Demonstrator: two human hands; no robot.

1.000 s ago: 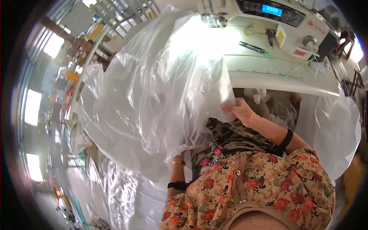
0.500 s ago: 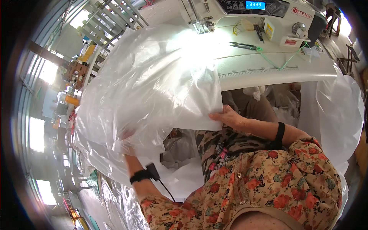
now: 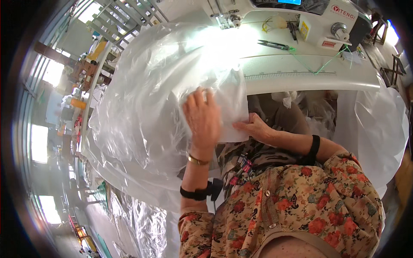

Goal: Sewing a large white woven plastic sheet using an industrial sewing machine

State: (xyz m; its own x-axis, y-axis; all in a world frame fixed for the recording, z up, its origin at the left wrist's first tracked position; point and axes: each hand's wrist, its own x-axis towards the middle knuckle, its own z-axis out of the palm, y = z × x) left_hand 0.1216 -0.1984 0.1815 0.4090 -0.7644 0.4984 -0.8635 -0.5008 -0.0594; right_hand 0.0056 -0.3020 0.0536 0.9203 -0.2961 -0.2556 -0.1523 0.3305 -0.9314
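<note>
A large sheet of translucent plastic [image 3: 142,99] spreads across the sewing machine's table and hangs over its front edge. My right hand [image 3: 257,129] pinches the near right corner of that sheet between thumb and fingers. Left of it, my left hand [image 3: 201,118] lies over the sheet, slightly smeared by motion, with its fingers stretched out and nothing gripped. Beyond both hands, the sheet's far end runs under the bright lamp by the sewing machine's needle area [image 3: 227,21]; glare hides the detail there.
Thread snips [image 3: 275,44] lie on the table right of the needle, near a green thread [image 3: 309,68]. A ruler scale [image 3: 292,73] runs along the table's front. More plastic sheeting [image 3: 365,129] hangs at the right. Metal racks [image 3: 124,19] stand at the far left.
My left hand has let go of the bunched plastic at the left and moved right and away from me, onto the sheet. My right hand keeps its pinch on the corner.
</note>
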